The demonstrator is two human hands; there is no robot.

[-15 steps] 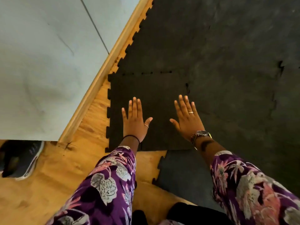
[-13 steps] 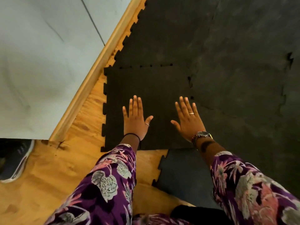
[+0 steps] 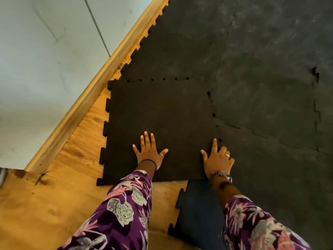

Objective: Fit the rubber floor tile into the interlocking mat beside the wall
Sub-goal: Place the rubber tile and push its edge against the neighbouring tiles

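Note:
The black rubber floor tile (image 3: 158,112) lies flat on the wooden floor, its toothed far and right edges meeting the dark interlocking mat (image 3: 252,69). Small gaps show along both seams. My left hand (image 3: 148,152) rests palm down near the tile's front edge, fingers spread. My right hand (image 3: 217,159) presses on the tile's right front corner at the seam, index finger stretched along the joint and the other fingers curled. Neither hand holds anything.
A white wall (image 3: 45,69) with a wooden skirting board (image 3: 86,103) runs along the left. Bare wooden floor (image 3: 54,204) lies between skirting and tile. A further mat piece (image 3: 200,210) with a toothed edge sits under my right forearm.
Both hands slid back toward the tile's front edge. My right hand shifted right onto the seam corner and curled its fingers. The camera view moved slightly left and forward.

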